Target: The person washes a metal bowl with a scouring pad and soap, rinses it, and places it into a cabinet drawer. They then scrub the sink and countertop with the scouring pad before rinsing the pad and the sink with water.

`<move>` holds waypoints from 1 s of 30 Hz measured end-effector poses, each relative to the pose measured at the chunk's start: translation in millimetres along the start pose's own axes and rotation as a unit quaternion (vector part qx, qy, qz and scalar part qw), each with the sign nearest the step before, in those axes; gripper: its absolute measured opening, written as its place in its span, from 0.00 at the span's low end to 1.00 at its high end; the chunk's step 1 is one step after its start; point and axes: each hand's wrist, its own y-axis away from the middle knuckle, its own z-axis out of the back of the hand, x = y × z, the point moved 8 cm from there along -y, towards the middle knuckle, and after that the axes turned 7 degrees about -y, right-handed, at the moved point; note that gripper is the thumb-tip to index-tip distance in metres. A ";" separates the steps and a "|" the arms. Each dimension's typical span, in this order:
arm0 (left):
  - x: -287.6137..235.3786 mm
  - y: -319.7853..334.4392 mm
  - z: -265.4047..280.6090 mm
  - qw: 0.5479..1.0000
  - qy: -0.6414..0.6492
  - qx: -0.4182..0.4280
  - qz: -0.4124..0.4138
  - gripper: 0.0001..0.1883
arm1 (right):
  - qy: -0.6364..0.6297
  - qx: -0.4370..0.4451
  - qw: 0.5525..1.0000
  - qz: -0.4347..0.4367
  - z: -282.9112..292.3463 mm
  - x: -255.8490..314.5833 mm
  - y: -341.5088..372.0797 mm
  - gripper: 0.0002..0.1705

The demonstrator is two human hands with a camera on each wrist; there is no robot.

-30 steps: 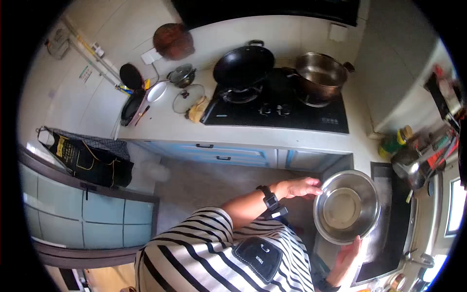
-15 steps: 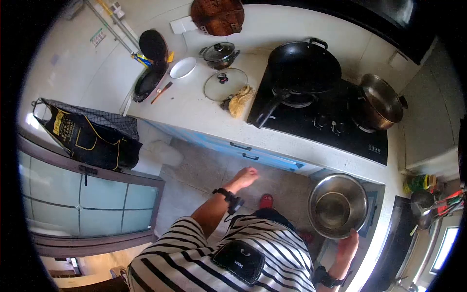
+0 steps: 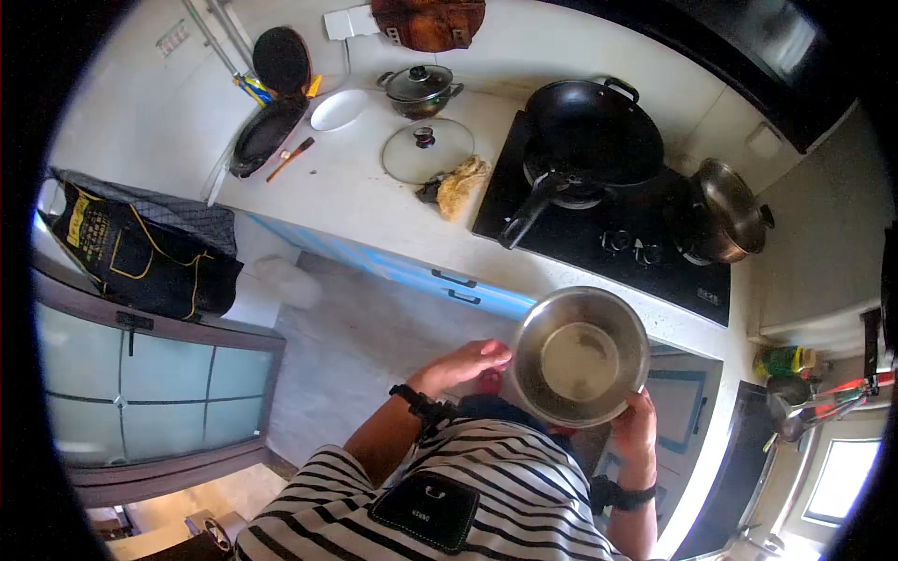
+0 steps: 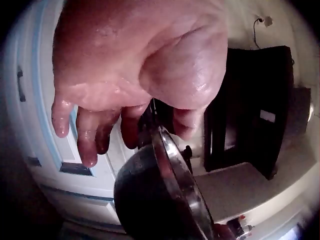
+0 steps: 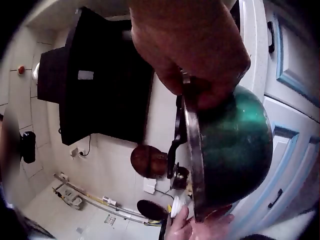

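Note:
A round stainless steel bowl (image 3: 622, 327) is held in front of the striped shirt, its mouth facing up in the head view. My right hand (image 3: 636, 425) grips its near right rim, thumb at the edge and fingers curled beneath, as the right wrist view shows with the bowl's outer wall (image 5: 235, 150). At the bowl's left side is my left hand (image 3: 463, 366), fingertips right at the rim. Seen from the left wrist, this hand (image 4: 140, 55) looks wet; its fingers hang loosely extended, with the thumb across the rim (image 4: 172, 160) from them.
A black wok (image 3: 599, 131) and a steel pot (image 3: 734, 210) stand on the gas stove (image 3: 599, 224). The counter (image 3: 374, 201) bears a glass lid (image 3: 402, 154), a small lidded pot (image 3: 421, 93), a white dish (image 3: 339, 110) and a crumpled cloth (image 3: 460, 192). Cooking utensils (image 3: 842, 393) stand at right.
The left hand let go of the bowl and swung away left, then came back to its rim. The right hand has carried the bowl left, closer to the counter's front.

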 end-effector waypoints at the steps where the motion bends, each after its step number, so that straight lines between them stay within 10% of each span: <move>1: 9.0 -2.3 1.0 1.000 0.028 0.005 -0.002 0.26 | 0.012 0.003 1.000 -0.013 -3.2 -2.9 -2.3 0.19; 13: 45.9 21.8 51.0 0.988 0.062 -0.140 0.009 0.11 | 0.189 0.121 0.965 -0.134 -12.5 -44.5 -28.6 0.14; 17: 39.1 32.9 65.0 0.981 0.048 -0.185 0.012 0.10 | 0.571 0.097 0.813 0.058 85.7 -22.3 -50.9 0.13; 18: 40.0 34.2 68.2 0.980 0.049 -0.194 0.014 0.10 | 0.681 0.099 0.717 0.115 129.3 -21.8 -52.8 0.11; 22: 39.6 31.1 73.0 0.981 0.027 -0.191 0.035 0.09 | 0.706 -0.141 0.692 -0.061 278.2 -9.7 -4.3 0.13; 25: 28.8 24.1 66.3 0.982 0.039 -0.185 0.030 0.09 | 0.685 -0.163 0.704 -0.092 401.0 -67.3 54.9 0.13; 27: 16.4 18.7 54.9 0.975 0.083 -0.205 0.026 0.10 | 0.736 -0.017 0.676 0.028 517.9 -157.4 90.4 0.16; 30: 5.3 9.9 49.0 0.979 0.080 -0.188 0.026 0.11 | 0.346 -0.328 0.852 -0.217 439.5 -169.2 182.4 0.13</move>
